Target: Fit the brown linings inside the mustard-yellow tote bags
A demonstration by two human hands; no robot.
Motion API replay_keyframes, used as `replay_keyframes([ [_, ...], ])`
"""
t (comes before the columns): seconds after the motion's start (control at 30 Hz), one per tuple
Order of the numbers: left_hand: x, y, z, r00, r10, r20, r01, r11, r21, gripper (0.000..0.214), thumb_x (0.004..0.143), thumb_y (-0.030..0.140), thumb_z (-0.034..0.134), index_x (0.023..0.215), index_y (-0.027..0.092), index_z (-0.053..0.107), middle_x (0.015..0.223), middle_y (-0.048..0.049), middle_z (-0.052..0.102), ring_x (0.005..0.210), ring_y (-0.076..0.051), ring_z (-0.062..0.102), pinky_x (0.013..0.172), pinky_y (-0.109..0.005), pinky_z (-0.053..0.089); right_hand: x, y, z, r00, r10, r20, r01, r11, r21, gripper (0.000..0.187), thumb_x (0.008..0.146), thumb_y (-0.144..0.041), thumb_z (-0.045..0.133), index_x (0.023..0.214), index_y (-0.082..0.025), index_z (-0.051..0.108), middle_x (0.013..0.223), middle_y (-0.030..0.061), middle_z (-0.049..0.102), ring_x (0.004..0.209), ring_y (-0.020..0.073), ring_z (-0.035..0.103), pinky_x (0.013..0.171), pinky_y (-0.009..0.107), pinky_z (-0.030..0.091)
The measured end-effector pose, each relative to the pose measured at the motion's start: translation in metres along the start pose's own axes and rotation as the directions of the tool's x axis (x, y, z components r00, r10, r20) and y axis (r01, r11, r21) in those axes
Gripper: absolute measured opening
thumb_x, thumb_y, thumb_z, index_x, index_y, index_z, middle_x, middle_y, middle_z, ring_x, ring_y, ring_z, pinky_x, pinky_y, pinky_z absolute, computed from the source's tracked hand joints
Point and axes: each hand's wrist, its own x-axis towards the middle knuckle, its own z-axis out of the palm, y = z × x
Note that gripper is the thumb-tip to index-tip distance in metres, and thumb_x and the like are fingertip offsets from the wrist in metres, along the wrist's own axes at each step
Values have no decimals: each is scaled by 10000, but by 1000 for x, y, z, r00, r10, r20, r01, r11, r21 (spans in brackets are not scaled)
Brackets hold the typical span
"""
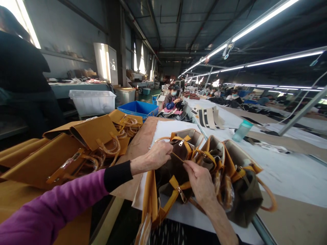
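Note:
A mustard-yellow handbag with a dark brown lining stands open on a white sheet in front of me. My left hand, in a purple sleeve with a black cuff, pinches the bag's top edge near its zipper. My right hand is closed on a thin strap or zipper tape at the bag's opening, just right of the left hand. More bags of the same kind, with clear-wrapped handles, lean against it on the right.
A pile of flat mustard bags lies at my left. Behind them stand a white bin and a blue bin. A teal bottle stands on the long table. A person in black stands at far left; other workers sit farther back.

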Motion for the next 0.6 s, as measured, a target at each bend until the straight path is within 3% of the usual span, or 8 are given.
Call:
replay_keyframes([
  [0.1,-5,-11,-3,998,-65,-3,63,985,-162,237,627,96,557,852,159,519,770,7,569,707,-140,497,624,-239,373,-10,5,-7,1000,-16,-6,17,997,74,347,887,-389,366,871,-218,667,807,38,702,756,191,635,704,275,448],
  [0.17,-6,-16,-6,996,-62,63,77,955,-286,438,607,70,551,1030,167,493,822,15,583,719,-133,499,646,-233,389,-15,8,-10,1000,-9,-29,12,996,83,349,878,-414,379,869,-218,668,802,35,705,741,191,639,676,267,458],
  [0.23,-5,-19,-7,991,-22,129,68,929,-365,501,608,43,506,1091,176,495,844,18,591,738,-131,502,672,-231,397,-18,11,-12,999,-7,-49,10,998,67,354,873,-425,384,873,-219,672,769,32,703,712,194,638,649,266,464],
  [0.4,0,-28,-9,963,89,255,63,844,-532,314,612,34,481,878,130,617,800,12,590,779,-138,506,710,-224,390,-19,14,-13,998,-13,-55,16,999,50,360,874,-431,388,870,-220,680,758,25,701,680,186,634,632,259,467],
  [0.6,4,-39,-1,959,97,267,105,754,-648,190,657,103,552,824,110,640,682,33,535,674,-105,456,623,-198,345,-15,17,-13,999,19,-32,-16,998,64,365,881,-444,386,905,-227,678,927,44,709,841,205,646,720,265,474],
])
